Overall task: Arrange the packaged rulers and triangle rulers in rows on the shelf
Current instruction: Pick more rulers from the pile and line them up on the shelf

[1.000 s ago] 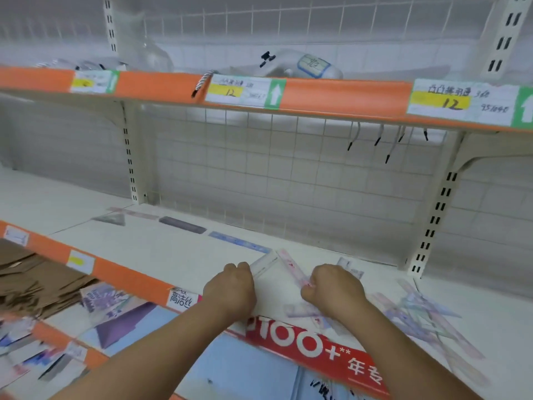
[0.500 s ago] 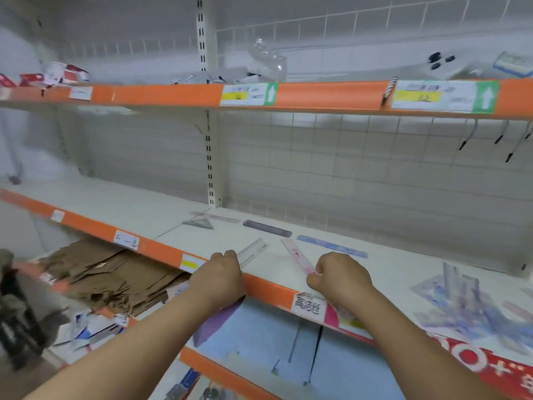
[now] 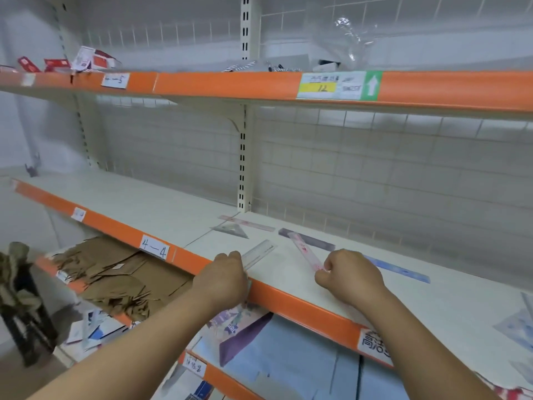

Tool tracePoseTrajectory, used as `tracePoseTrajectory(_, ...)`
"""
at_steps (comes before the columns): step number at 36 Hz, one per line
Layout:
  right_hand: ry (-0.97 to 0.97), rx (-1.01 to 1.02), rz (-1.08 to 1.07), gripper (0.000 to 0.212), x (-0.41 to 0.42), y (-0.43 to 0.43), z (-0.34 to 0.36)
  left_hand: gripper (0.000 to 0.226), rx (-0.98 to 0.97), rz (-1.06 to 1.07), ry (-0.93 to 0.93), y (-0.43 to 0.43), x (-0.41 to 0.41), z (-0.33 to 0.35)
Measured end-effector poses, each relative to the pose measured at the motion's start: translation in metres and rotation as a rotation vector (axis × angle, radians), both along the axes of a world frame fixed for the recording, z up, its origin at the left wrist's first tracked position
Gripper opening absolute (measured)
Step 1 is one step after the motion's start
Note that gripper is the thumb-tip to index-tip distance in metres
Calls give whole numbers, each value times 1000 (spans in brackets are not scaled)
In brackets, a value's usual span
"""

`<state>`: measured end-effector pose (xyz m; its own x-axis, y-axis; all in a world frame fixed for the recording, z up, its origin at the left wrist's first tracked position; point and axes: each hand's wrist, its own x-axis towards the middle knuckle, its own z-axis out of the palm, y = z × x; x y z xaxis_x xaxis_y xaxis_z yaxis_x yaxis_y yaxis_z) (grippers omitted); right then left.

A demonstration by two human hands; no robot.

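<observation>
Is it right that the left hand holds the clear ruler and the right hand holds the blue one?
Not quite. In the head view the left hand does hold the clear ruler, but the right hand holds the pink ruler. The blue ruler lies untouched on the shelf.

Shelf-edge tags: "4—4" (image 3: 155, 247), "4—5" (image 3: 115, 81), yellow "12" (image 3: 323, 88).

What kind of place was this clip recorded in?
Most likely a stationery aisle in a retail store: metal shelving with an orange shelf edge, a price label, and packaged rulers such as the pink ruler.
</observation>
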<state>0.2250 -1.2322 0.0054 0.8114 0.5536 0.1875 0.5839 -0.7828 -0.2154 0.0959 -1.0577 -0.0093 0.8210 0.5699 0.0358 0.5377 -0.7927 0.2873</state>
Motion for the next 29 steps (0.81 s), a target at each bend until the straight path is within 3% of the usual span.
tracePoseTrajectory(11, 63, 17, -24, 30, 34, 57, 0, 44, 87, -44, 50, 63, 53, 5)
tracePoseTrajectory(17, 80, 16, -24, 41, 40, 84, 2, 43, 80, -82, 52, 90, 69, 4)
tracePoseTrajectory(21, 65, 5, -75, 35, 42, 100, 0, 39, 101, -126, 56, 108, 74, 4)
tracePoseTrajectory(24, 46, 5, -131, 12, 43, 115, -4, 34, 121, -159, 57, 125, 77, 5)
tracePoseTrajectory(29, 51, 14, -229, 22, 34, 139, -6, 37, 128, -252, 58, 159, 82, 5)
